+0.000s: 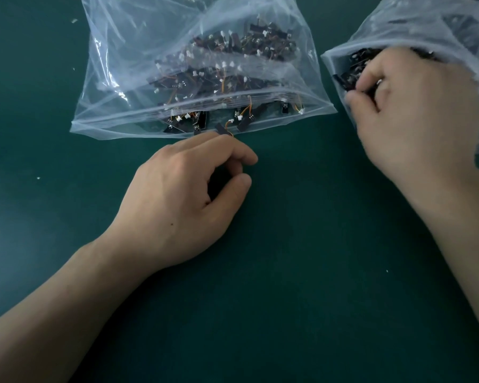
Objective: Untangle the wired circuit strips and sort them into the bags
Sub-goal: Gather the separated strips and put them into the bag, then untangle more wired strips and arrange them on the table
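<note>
Largely unseen: strips [343,78] under right hand [415,106].

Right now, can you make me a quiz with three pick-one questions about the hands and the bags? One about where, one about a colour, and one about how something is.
1. Where is the right hand?
A. holding a pencil
B. reaching into the right bag
C. up in the air

2. What colour are the wires in the middle bag?
A. orange
B. blue
C. pink

3. How is the middle bag?
A. empty
B. rolled up
C. holding lots of circuit strips

Answers:
1 B: its fingers curl round dark strips inside that bag's mouth.
2 A: orange loops show through the clear plastic.
3 C: a dark heap of strips fills it.
</note>
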Demonstrator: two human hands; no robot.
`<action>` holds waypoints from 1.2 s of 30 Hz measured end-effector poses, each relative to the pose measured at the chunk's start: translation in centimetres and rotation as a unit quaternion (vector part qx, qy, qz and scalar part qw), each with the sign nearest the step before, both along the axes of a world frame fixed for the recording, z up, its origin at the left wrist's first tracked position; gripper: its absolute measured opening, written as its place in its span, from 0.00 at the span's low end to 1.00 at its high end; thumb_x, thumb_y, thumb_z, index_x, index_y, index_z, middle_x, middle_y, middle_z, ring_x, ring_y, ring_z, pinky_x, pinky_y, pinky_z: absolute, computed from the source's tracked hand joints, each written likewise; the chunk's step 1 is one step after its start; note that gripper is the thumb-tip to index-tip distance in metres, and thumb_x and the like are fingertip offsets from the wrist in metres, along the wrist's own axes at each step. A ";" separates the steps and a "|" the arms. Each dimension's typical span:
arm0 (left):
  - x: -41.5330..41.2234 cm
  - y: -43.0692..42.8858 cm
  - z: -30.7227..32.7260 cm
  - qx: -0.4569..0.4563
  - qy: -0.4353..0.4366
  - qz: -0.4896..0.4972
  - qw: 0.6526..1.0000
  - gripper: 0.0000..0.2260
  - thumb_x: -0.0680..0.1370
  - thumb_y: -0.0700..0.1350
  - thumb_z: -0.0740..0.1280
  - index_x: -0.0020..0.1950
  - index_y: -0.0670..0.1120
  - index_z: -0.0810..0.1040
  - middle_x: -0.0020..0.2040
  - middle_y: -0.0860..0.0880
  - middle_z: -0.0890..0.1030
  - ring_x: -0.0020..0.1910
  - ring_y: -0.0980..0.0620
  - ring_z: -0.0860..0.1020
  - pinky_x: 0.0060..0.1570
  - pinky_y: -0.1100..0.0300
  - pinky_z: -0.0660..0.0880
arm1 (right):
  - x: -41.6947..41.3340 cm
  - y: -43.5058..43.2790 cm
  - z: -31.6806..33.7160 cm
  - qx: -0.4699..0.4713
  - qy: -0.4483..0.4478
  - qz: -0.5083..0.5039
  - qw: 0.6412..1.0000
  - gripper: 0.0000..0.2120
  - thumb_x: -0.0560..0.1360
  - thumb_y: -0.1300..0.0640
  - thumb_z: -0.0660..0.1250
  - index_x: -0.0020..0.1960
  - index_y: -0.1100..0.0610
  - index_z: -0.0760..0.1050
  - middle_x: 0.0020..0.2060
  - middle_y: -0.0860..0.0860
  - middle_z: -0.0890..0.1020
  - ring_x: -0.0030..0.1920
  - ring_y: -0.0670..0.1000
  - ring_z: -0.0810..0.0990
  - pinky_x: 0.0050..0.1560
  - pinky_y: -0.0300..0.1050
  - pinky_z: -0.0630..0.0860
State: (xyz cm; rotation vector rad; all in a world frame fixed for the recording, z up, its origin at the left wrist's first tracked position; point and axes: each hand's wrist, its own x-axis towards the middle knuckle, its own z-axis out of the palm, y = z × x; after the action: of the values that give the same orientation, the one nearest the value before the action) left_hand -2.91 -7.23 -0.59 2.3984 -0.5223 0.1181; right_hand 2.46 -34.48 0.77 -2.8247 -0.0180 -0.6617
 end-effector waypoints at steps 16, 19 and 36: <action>-0.1 -0.1 0.2 0.011 0.000 0.004 1.000 0.09 0.79 0.51 0.66 0.57 0.58 0.81 0.47 0.60 0.79 0.42 0.61 0.74 0.42 0.57 0.73 | -0.5 0.9 -1.0 -0.043 0.009 0.022 0.999 0.15 0.81 0.50 0.63 0.58 0.60 0.81 0.55 0.56 0.77 0.57 0.60 0.76 0.45 0.48 0.68; -0.1 -0.1 0.1 0.009 0.001 0.006 1.000 0.08 0.79 0.51 0.66 0.57 0.58 0.81 0.47 0.60 0.79 0.42 0.61 0.74 0.42 0.56 0.73 | -0.3 1.0 -1.0 -0.084 0.045 -0.017 0.995 0.21 0.81 0.44 0.62 0.59 0.61 0.76 0.53 0.59 0.78 0.55 0.64 0.77 0.44 0.51 0.67; 0.1 -0.1 0.2 -0.009 -0.032 0.062 0.998 0.11 0.79 0.45 0.67 0.60 0.52 0.82 0.48 0.62 0.81 0.46 0.61 0.75 0.52 0.69 0.70 | -1.3 2.2 -0.8 -0.023 -0.004 0.066 0.998 0.19 0.83 0.45 0.60 0.62 0.60 0.77 0.56 0.61 0.74 0.62 0.65 0.72 0.63 0.55 0.65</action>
State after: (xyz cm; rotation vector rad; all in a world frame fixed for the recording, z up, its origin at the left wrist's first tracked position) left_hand -2.84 -7.34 -0.35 2.4151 -0.3996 0.2545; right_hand 1.11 -32.26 -0.02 -2.8341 -0.2236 -0.6517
